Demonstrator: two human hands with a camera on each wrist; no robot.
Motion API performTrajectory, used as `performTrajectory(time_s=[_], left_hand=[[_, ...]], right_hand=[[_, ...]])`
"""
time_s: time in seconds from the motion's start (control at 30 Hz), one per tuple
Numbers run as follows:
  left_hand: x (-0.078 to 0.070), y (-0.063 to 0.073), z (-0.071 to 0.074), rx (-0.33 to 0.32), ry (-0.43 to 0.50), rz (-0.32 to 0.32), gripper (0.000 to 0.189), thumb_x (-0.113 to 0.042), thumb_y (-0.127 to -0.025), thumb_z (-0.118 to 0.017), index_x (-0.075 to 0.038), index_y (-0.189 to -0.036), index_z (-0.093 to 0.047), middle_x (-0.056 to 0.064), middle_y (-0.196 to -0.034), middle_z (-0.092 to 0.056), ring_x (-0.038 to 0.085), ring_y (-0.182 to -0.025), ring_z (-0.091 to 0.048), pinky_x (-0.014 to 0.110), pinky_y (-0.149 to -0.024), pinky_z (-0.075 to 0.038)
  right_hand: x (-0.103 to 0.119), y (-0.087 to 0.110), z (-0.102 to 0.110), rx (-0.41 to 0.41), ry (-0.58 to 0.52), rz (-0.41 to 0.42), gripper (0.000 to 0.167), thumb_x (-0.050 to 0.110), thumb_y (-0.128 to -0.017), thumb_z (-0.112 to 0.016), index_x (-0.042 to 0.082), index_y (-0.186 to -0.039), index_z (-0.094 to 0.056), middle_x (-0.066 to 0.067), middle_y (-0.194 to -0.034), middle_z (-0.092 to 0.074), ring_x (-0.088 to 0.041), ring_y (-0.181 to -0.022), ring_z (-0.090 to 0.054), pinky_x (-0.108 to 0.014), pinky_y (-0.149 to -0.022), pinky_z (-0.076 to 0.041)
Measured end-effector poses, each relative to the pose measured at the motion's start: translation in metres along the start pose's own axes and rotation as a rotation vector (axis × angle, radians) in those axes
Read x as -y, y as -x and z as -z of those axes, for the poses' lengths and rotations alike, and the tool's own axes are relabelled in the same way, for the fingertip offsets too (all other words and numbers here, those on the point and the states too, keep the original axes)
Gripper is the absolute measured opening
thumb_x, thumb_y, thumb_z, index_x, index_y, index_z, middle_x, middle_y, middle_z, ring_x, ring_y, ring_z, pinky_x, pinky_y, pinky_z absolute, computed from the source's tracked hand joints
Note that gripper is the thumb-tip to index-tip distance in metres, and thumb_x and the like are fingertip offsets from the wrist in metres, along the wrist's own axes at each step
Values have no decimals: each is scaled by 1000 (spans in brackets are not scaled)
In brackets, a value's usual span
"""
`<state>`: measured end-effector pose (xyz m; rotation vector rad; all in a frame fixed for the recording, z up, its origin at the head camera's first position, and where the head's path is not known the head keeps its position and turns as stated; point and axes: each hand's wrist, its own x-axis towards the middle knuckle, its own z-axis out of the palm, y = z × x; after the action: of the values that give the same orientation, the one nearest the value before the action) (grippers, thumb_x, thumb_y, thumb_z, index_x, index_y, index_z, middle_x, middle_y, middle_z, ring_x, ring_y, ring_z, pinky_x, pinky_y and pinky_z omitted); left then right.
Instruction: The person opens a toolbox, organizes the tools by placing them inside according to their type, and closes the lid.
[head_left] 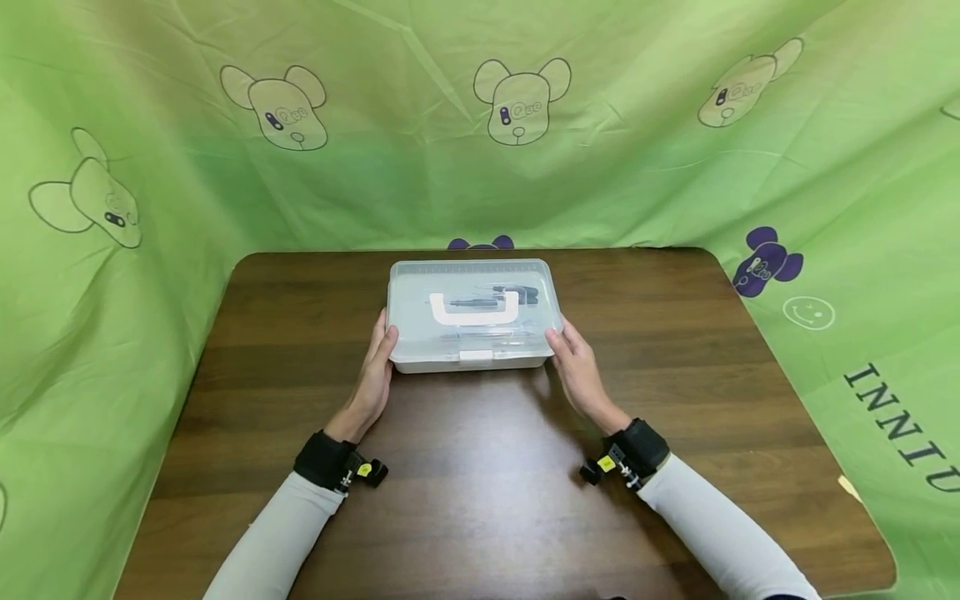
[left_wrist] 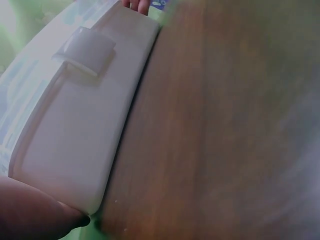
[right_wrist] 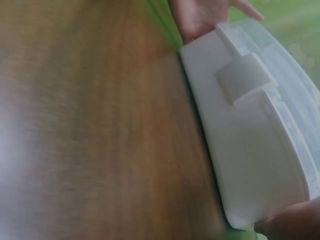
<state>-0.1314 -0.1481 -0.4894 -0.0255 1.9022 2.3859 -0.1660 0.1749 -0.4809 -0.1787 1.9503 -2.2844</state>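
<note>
A plastic storage box (head_left: 475,354) with a clear lid, a white folding handle (head_left: 474,317) and a white front latch (head_left: 476,357) sits near the far edge of the table. Dark slender items (head_left: 495,297) show through the lid, too blurred to name. My left hand (head_left: 372,375) grips the box's left end, thumb at the front corner. On the opposite end, my right hand (head_left: 581,371) holds it the same way. Both wrist views show the latch (left_wrist: 89,50) fastened side-on over the pale front wall (right_wrist: 250,145). Fingers behind the ends are partly hidden.
The brown wooden table (head_left: 480,483) has rounded far corners. A green curtain (head_left: 390,167) with printed bear heads hangs behind it and along both sides. Black wrist straps with small cameras (head_left: 371,472) sit on both wrists.
</note>
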Motion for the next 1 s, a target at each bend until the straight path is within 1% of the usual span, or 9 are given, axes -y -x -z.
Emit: performTrajectory(time_s=[0.17, 0.27, 0.4, 0.57, 0.8, 1.0], left_hand=[[0, -15, 3, -8, -26, 6, 78, -44, -112, -31, -10, -170, 8, 5, -178, 10, 21, -162, 10, 54, -128, 5], [-1, -22, 4, -10, -37, 4, 79, -45, -112, -31, -9, -170, 9, 6, -178, 11, 21, -162, 11, 55, -128, 6], [-3, -32, 6, -12, -37, 0, 80, -45, -111, -31, -8, -170, 9, 7, -178, 12, 21, -162, 12, 53, -128, 7], [-5, -48, 10, 0, -44, 6, 80, -45, -111, -30, -7, -169, 9, 8, -178, 12, 21, -162, 11, 52, -129, 6], [-6, -72, 20, 27, -73, 27, 80, -48, -110, -29, -13, -170, 10, 6, -178, 14, 22, -162, 14, 59, -127, 8], [-9, -86, 23, 50, -91, 19, 79, -49, -110, -28, -15, -171, 9, 5, -178, 14, 22, -162, 14, 58, -127, 8]], right_hand=[[-1, -15, 0, 16, -43, -19, 59, 17, -114, -47, 1, -167, -26, -23, -165, -39, -18, -139, -51, -26, -114, -44], [-1, -23, 0, 24, -69, -23, 60, 17, -114, -47, 1, -167, -24, -22, -166, -37, -19, -141, -48, -26, -113, -44], [-2, -33, 0, 31, -80, -13, 61, 19, -114, -48, 1, -167, -24, -22, -166, -36, -20, -141, -48, -27, -114, -44], [-5, -46, -1, 13, -103, -6, 61, 21, -113, -51, 1, -166, -28, -21, -163, -40, -17, -138, -51, -27, -114, -44], [-8, -64, -3, -5, -119, 3, 60, 21, -112, -53, 3, -165, -32, -18, -154, -49, -17, -131, -54, -28, -110, -45], [-9, -76, -5, -33, -138, -11, 60, 22, -112, -54, 2, -164, -33, -11, -146, -54, -16, -128, -54, -29, -110, -44]])
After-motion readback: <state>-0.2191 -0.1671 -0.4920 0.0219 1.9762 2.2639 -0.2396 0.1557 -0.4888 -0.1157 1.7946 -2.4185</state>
